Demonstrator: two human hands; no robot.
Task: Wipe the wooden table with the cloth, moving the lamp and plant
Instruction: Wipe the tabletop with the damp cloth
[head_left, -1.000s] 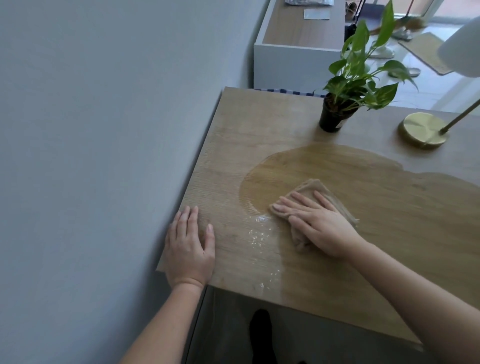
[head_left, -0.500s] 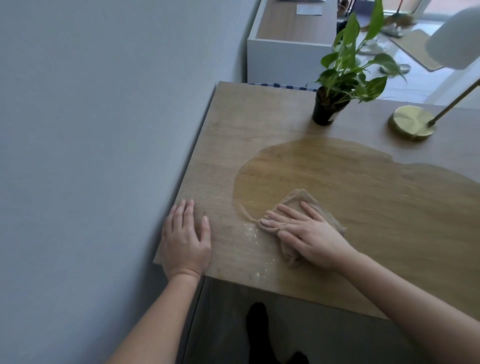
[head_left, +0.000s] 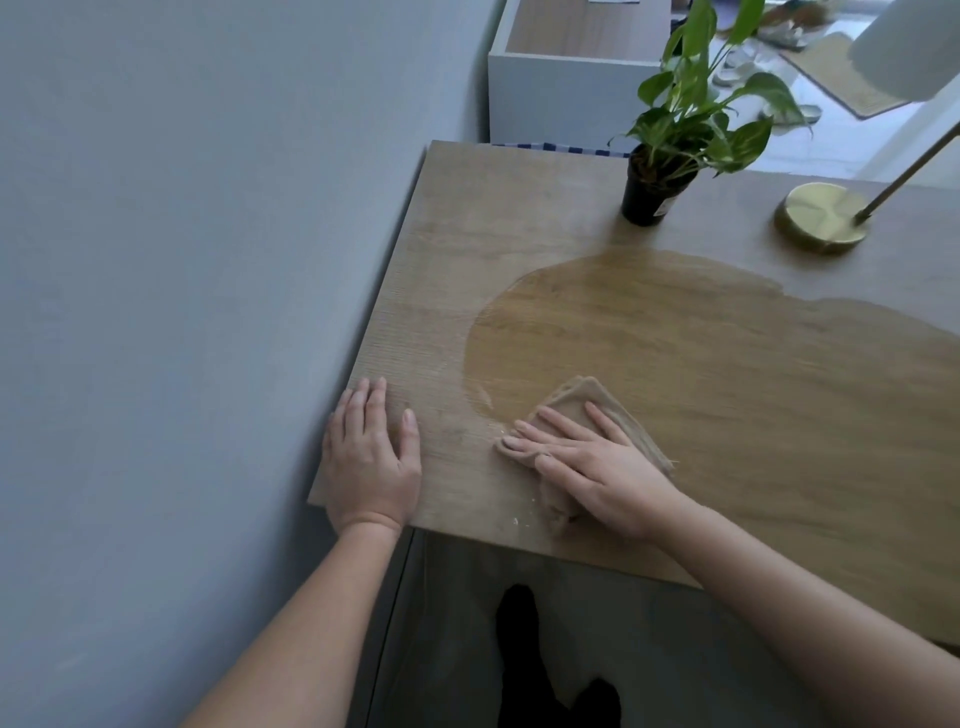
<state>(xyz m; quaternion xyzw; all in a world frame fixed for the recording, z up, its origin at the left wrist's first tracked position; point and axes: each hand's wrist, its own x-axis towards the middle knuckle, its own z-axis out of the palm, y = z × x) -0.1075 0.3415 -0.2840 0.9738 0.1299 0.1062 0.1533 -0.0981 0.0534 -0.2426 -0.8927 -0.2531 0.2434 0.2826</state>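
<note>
Left hand (head_left: 371, 460) rests flat, fingers straight, on the near left corner of the table (head_left: 493, 234), bracing. Right hand (head_left: 597, 467), fingers extended, presses the folded cloth (head_left: 576, 397) at the left end of a dark damp patch (head_left: 701, 338). Plant (head_left: 649, 192) and lamp (head_left: 821, 218) stand beyond it on dry wood. Even palm pressure and overlapping strokes toward the dry left strip would likely avoid streaks.

Two hands (head_left: 371, 462) (head_left: 597, 467), one cloth (head_left: 576, 397), plant (head_left: 647, 192), lamp (head_left: 818, 218); blurred slippers (head_left: 735, 70), maybe two.
</note>
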